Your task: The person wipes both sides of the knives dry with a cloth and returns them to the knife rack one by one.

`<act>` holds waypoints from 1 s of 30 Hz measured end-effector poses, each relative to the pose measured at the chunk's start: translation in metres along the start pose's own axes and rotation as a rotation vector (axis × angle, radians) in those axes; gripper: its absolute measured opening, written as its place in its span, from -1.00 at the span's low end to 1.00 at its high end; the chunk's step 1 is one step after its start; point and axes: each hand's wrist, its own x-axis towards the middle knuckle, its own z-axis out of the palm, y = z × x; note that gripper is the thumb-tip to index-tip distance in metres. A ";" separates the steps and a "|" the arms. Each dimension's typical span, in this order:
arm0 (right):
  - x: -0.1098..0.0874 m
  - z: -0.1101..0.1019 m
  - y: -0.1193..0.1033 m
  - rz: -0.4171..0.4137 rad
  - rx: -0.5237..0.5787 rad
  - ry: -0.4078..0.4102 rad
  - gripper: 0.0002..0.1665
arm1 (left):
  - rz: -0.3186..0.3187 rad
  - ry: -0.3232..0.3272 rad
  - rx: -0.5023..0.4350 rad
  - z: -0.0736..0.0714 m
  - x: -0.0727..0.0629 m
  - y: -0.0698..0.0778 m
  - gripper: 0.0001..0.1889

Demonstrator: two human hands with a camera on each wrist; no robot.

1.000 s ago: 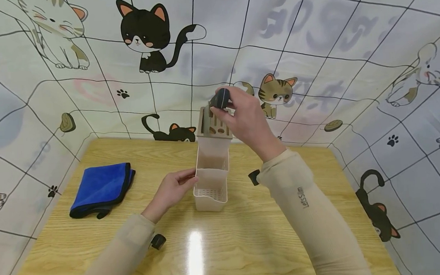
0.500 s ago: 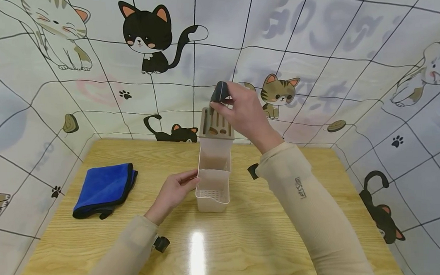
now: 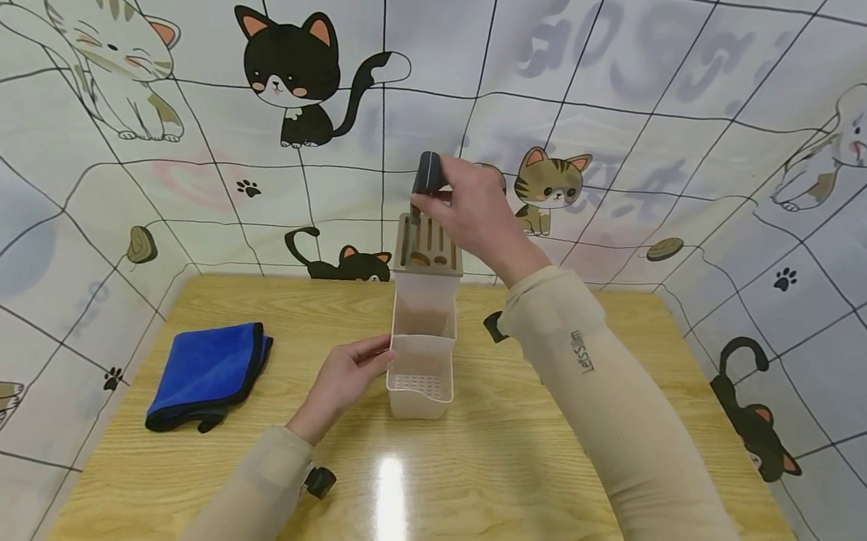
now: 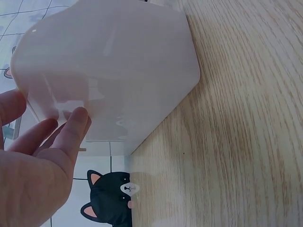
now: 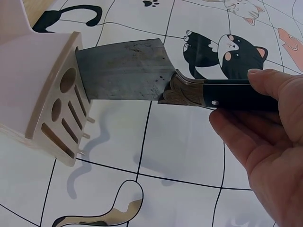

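A pale plastic knife holder (image 3: 417, 404) stands at the back of the table, with two open compartments in front and a beige slotted top (image 5: 45, 116) behind. My right hand (image 3: 478, 211) grips the black handle (image 5: 232, 92) of a cleaver above that top. In the right wrist view, the cleaver's broad grey blade (image 5: 125, 68) meets one slot, and much of it shows outside; the tip end is hidden. My left hand (image 3: 342, 377) touches the holder's left side with thumb and fingertips, seen close up on the smooth wall (image 4: 128, 61) in the left wrist view.
A folded blue cloth (image 3: 206, 364) with black edging lies on the table at left. Behind the wooden tabletop (image 3: 562, 468) hangs a cat-print sheet (image 3: 312, 195), close behind the holder. Small black devices (image 3: 319, 482) sit on both wrists.
My right hand and the cleaver's handle have risen a little, and the handle stands more upright. Less of the blade's face shows in the head view. My left hand keeps its place on the holder.
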 end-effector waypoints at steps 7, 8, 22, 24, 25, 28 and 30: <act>0.006 -0.001 0.000 0.058 -0.015 -0.045 -0.77 | 0.003 0.004 -0.007 0.000 0.000 0.000 -0.52; 0.007 -0.001 0.000 0.067 -0.011 -0.052 -0.77 | 0.006 0.003 -0.004 0.000 0.000 -0.001 -0.51; 0.018 0.002 0.003 0.110 0.025 -0.106 -0.78 | -0.020 0.000 -0.048 0.001 0.000 -0.002 -0.50; 0.019 0.003 0.003 0.113 0.029 -0.113 -0.78 | -0.022 -0.003 -0.060 0.001 0.000 -0.003 -0.50; 0.020 0.004 0.004 0.114 0.033 -0.117 -0.78 | -0.023 -0.004 -0.069 0.001 0.000 -0.002 -0.50; 0.022 0.005 0.004 0.118 0.027 -0.122 -0.78 | -0.020 -0.004 -0.083 0.001 -0.001 -0.001 -0.51; 0.024 0.006 0.005 0.120 0.016 -0.125 -0.78 | -0.016 -0.002 -0.082 0.002 -0.001 0.000 -0.51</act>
